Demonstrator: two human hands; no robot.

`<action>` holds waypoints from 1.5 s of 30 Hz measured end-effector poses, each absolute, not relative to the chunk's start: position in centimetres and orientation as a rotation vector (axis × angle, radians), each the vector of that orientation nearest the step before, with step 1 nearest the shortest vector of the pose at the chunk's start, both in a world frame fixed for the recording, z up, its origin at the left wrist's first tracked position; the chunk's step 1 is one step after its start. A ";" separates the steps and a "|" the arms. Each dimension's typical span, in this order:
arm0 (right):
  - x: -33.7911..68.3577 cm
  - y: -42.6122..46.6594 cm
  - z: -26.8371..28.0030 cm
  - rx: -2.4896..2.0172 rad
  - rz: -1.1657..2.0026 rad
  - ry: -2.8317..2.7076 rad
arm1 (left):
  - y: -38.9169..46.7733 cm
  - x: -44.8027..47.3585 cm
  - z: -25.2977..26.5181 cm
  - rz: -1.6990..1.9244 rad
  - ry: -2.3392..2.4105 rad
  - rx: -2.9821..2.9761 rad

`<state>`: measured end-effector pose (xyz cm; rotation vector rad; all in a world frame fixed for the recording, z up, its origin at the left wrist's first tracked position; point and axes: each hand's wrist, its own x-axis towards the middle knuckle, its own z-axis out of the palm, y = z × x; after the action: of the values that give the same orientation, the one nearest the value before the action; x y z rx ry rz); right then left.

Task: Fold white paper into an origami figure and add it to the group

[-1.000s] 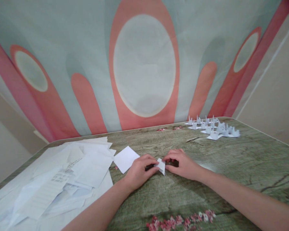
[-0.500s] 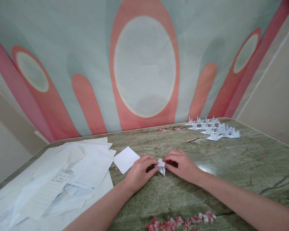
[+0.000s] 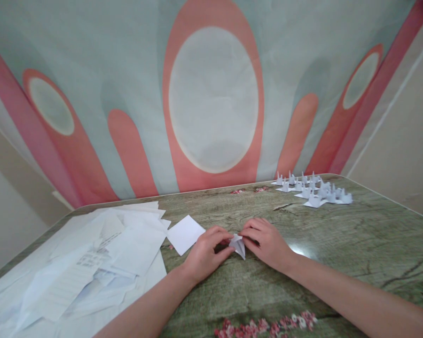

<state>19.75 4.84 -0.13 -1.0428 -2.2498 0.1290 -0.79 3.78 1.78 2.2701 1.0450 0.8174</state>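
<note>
Between my hands, a little above or on the table, is a small white piece of folded paper [image 3: 238, 246] with a pointed lower end. My left hand [image 3: 208, 251] pinches its left side between thumb and fingers. From the right, my right hand [image 3: 264, 241] grips the upper right edge with closed fingertips. Part of the paper is hidden behind the fingers. Just beyond my left hand lies a flat white paper square [image 3: 185, 234], turned like a diamond.
A wide pile of loose white paper [image 3: 134, 244], some printed, covers the table's left side. Several folded paper cranes [image 3: 315, 200] stand grouped at the back right of the wood-patterned table [image 3: 338, 244]. A patterned backdrop [image 3: 213, 103] hangs behind the table's far edge.
The folded paper has turned slightly, its top part now narrower and its lower point shifted right. Both hands keep their hold with small finger movements.
</note>
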 end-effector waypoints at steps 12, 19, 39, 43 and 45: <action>19.8 4.9 -0.5 -1.102 0.135 -2.264 | 4.0 -0.8 1.8 0.848 1.048 2.277; 19.9 4.9 -0.6 -1.113 0.149 -2.264 | 4.1 -0.9 1.7 0.796 1.177 2.236; 19.7 4.5 -0.4 -1.109 0.104 -2.255 | 4.8 -1.1 1.1 0.844 1.165 2.194; 19.4 4.3 -0.3 -1.122 0.166 -2.236 | 4.8 -1.0 1.2 0.832 1.113 2.201; 19.3 4.2 -0.2 -1.129 0.203 -2.222 | 4.8 -0.9 1.2 0.835 1.096 2.189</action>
<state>19.30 4.19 -0.18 -1.1292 -2.2219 0.2033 -0.93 4.78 1.22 2.1894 1.0964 0.8353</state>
